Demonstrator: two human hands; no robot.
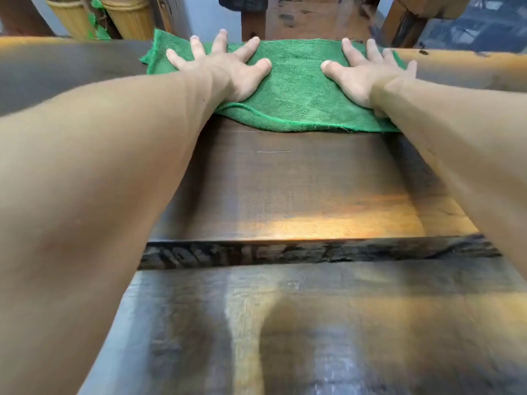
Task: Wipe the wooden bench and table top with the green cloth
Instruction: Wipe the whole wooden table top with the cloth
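The green cloth lay flat at the far edge of the dark wooden surface. The left hand and right hand pressed down on it side by side, palms flat, fingers spread and straight.

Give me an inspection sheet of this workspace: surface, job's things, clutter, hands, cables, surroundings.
Surface: dark wooden table top, glossy with light reflections; a second, lower wooden surface lies nearer the camera, past its rough edge.
Job's things: green cloth spread flat at the table top's far edge.
Clutter: nothing seen on the wood besides the cloth.
Hands: left hand and right hand both press flat on the cloth, fingers spread.
Cables: nothing seen.
Surroundings: two tan ribbed cylinders with green scraps beyond the far left; wooden posts and more wooden furniture behind.
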